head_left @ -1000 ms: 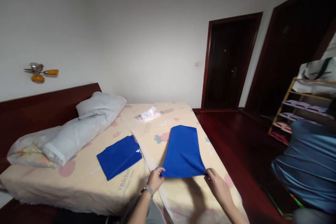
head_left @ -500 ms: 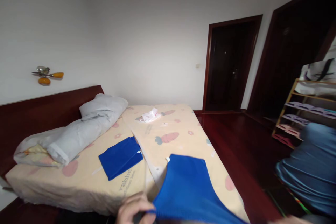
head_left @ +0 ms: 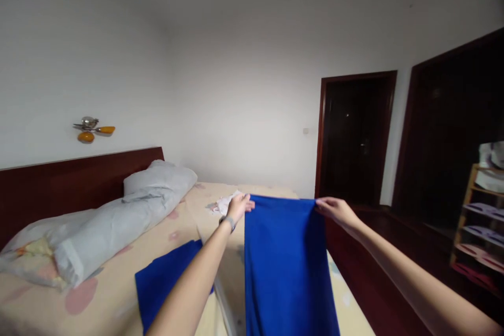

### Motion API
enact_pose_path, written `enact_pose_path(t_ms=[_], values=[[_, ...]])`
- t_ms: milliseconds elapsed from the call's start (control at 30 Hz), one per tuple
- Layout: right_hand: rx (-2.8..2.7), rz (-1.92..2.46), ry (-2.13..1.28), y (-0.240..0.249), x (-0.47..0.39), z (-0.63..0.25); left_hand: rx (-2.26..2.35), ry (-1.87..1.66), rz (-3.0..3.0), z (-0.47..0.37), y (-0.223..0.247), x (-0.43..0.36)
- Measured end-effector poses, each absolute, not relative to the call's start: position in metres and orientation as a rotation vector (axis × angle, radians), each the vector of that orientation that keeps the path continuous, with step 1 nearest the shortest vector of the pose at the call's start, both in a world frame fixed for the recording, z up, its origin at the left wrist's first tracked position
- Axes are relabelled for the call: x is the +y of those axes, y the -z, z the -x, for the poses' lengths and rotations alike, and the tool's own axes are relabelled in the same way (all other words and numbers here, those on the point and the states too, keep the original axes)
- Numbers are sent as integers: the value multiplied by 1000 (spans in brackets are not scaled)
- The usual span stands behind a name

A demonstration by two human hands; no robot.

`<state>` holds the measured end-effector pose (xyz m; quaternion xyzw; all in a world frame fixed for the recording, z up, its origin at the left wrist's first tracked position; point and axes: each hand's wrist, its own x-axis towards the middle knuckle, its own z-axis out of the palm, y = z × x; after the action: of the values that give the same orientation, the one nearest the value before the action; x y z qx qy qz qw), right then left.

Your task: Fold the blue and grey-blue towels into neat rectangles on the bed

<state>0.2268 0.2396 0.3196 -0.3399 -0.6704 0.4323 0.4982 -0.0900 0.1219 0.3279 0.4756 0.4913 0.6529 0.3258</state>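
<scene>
Blue cloth (head_left: 286, 262) hangs between both hands, left hand (head_left: 240, 205) and right hand (head_left: 334, 207) each pinching a top corner. Folded cloth (head_left: 163, 278) on bed (head_left: 106, 304), beneath left forearm.

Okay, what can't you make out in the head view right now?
All in the head view:
Held blue cloth: lower end, past the bottom edge.
Other blue cloth: part, behind left forearm.
White bundle: part, behind left hand.
Rack: right side, past the right edge.
</scene>
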Motion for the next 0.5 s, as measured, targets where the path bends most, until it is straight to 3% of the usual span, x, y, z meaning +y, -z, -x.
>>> enact_pose_path(t_ms=[133,233,367,500], values=[[-1380,613,-851,-402,275,-214,1055,-2049,-1418,88,-422,172],[-1346,513,-845,-419,258,-223,935,-2119,-1579,84,-440,167],[-1455,607,-815,-368,232,-240,1102,-2139,-1611,87,-386,141],[-1608,884,-768,-245,221,-253,1432,-1922,-1581,88,-259,114]])
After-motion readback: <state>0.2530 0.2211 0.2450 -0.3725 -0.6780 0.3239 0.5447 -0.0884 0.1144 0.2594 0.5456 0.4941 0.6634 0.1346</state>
